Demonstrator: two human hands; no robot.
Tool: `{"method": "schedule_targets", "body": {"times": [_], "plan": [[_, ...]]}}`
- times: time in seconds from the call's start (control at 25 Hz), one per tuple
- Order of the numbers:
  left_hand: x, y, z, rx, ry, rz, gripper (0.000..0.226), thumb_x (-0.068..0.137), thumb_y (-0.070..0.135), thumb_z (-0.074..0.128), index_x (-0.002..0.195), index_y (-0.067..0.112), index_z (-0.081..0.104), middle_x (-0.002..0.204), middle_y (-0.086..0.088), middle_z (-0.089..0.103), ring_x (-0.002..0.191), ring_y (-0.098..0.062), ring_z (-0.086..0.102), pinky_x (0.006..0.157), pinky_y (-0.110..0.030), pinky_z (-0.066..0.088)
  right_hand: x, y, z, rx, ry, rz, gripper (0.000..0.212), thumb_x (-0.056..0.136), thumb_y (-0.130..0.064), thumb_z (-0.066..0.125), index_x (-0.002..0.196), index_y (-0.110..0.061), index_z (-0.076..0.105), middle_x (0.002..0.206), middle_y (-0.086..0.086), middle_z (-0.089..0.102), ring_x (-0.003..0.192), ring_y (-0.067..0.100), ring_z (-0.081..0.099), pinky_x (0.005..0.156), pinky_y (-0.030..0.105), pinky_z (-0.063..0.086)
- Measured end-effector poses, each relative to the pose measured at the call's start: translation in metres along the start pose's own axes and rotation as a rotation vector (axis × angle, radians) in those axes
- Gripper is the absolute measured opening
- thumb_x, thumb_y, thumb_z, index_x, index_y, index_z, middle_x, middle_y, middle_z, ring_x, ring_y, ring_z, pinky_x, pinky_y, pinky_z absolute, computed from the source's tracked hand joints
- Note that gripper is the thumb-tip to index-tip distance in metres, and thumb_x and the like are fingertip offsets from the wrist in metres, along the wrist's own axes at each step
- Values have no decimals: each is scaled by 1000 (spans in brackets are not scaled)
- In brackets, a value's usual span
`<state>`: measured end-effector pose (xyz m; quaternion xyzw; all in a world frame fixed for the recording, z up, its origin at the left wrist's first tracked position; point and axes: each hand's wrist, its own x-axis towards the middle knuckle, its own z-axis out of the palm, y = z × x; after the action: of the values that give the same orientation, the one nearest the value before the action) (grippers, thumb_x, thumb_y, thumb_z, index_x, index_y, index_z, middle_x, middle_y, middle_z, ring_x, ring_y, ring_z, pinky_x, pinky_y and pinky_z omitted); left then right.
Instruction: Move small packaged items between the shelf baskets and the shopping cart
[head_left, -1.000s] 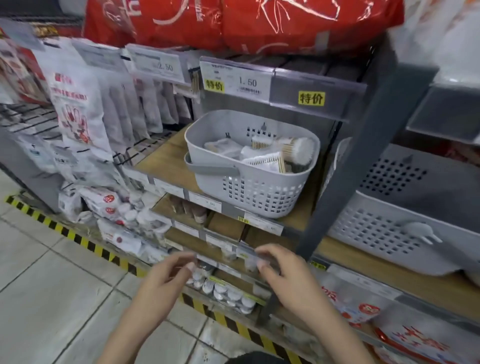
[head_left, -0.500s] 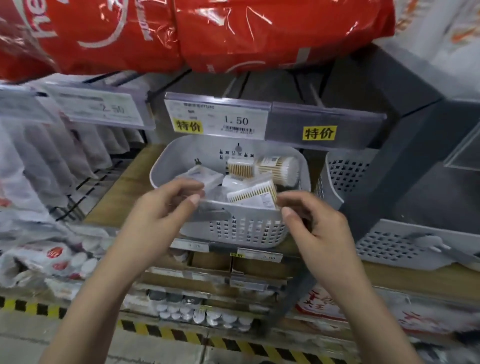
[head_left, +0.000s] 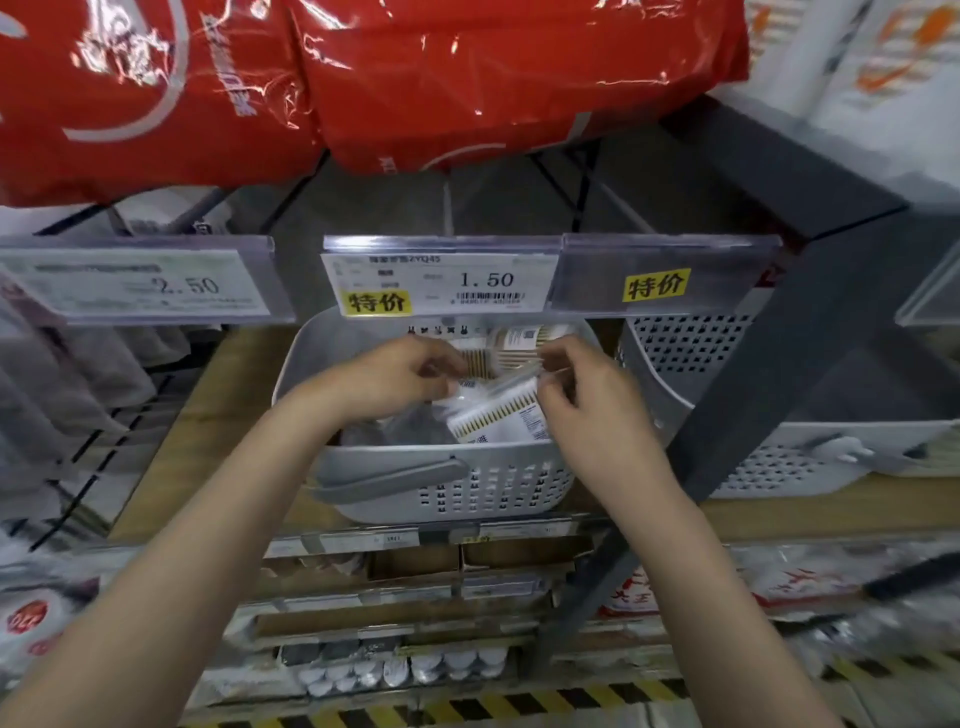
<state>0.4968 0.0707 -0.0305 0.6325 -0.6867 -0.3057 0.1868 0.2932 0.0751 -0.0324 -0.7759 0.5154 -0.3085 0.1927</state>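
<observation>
Both hands have gone over the rim and down into the grey basket (head_left: 441, 488) since a moment ago, when they only gripped its front edge. Now the left hand (head_left: 395, 374) and right hand (head_left: 576, 395) pinch a clear packet of cotton swabs (head_left: 498, 415) between them, fingertips curled on its top edge, the packet lying near the basket's middle. Behind it, by the back wall, sits a round tub of swabs (head_left: 524, 343). Slippery film, that — a loose pinch could drop it back, or drag a neighbouring packet out over the rim. The price tag (head_left: 441, 283) overhead crowds the lift. No cart in sight.
</observation>
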Motion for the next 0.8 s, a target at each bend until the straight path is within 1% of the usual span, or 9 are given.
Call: {"method": "schedule_targets", "body": {"times": [0.12, 0.28, 0.4, 0.52, 0.56, 0.64, 0.72, 0.76, 0.8], "plan": [[10, -10, -1, -39, -174, 20, 41, 89, 8, 61, 129, 14, 53, 108, 13, 57, 97, -2, 55, 78, -5, 41, 5, 2, -2, -9, 42, 37, 27, 94, -8, 48, 119, -10, 58, 116, 2, 60, 97, 11, 54, 74, 19, 37], [16, -9, -7, 41, -278, 69, 52, 88, 6, 62, 137, 11, 45, 125, 7, 52, 114, -8, 50, 86, -6, 36, 13, 4, -3, -31, 86, 39, 25, 92, -8, 52, 116, -12, 59, 115, 2, 61, 99, 13, 55, 77, 23, 40], [19, -9, -12, 57, -296, 85, 54, 86, 14, 66, 137, 12, 47, 133, 6, 52, 113, -4, 52, 88, -4, 36, 15, 5, -3, -53, 89, 47, 27, 89, -6, 53, 115, -13, 59, 115, 2, 59, 101, 14, 54, 77, 25, 40], [13, -12, -20, 47, -214, 64, 52, 81, 25, 72, 130, 16, 55, 121, 6, 60, 84, 6, 56, 73, -4, 40, 19, 5, -4, -99, 78, 45, 32, 88, -5, 55, 119, -12, 57, 118, 5, 57, 105, 20, 55, 83, 30, 45], [9, -13, -23, 59, -170, 61, 48, 80, 28, 73, 125, 20, 58, 114, 8, 63, 80, 6, 55, 69, -4, 39, 21, 6, -4, -117, 70, 47, 34, 87, -5, 57, 121, -13, 56, 119, 6, 57, 106, 21, 55, 84, 29, 44], [-1, -15, -34, 61, -53, 51, 40, 80, 33, 72, 117, 27, 60, 98, 15, 62, 80, 5, 54, 66, -1, 37, 24, 8, -3, -155, 49, 40, 38, 86, -4, 59, 123, -13, 56, 120, 6, 56, 104, 21, 55, 82, 26, 41], [-12, -23, -46, -84, 31, 65, 43, 75, 39, 74, 114, 27, 60, 100, 17, 62, 91, 3, 57, 78, -1, 39, 26, 9, -2, -183, 7, 22, 39, 85, -4, 60, 123, -13, 56, 121, 5, 56, 105, 21, 54, 83, 26, 42], [-17, -28, -50, -176, 79, 85, 48, 68, 46, 74, 112, 30, 61, 107, 14, 64, 99, 0, 59, 88, -9, 42, 28, 9, -2, -197, -22, 7, 40, 85, -5, 61, 124, -13, 56, 123, 5, 55, 106, 21, 54, 86, 29, 44], [-20, -35, -53, -260, 144, 86, 49, 60, 53, 74, 105, 36, 64, 111, 12, 66, 103, -2, 61, 90, -18, 47, 29, 9, -2, -217, -49, -8, 40, 85, -7, 62, 124, -13, 56, 124, 4, 54, 108, 22, 53, 89, 33, 45]]}}
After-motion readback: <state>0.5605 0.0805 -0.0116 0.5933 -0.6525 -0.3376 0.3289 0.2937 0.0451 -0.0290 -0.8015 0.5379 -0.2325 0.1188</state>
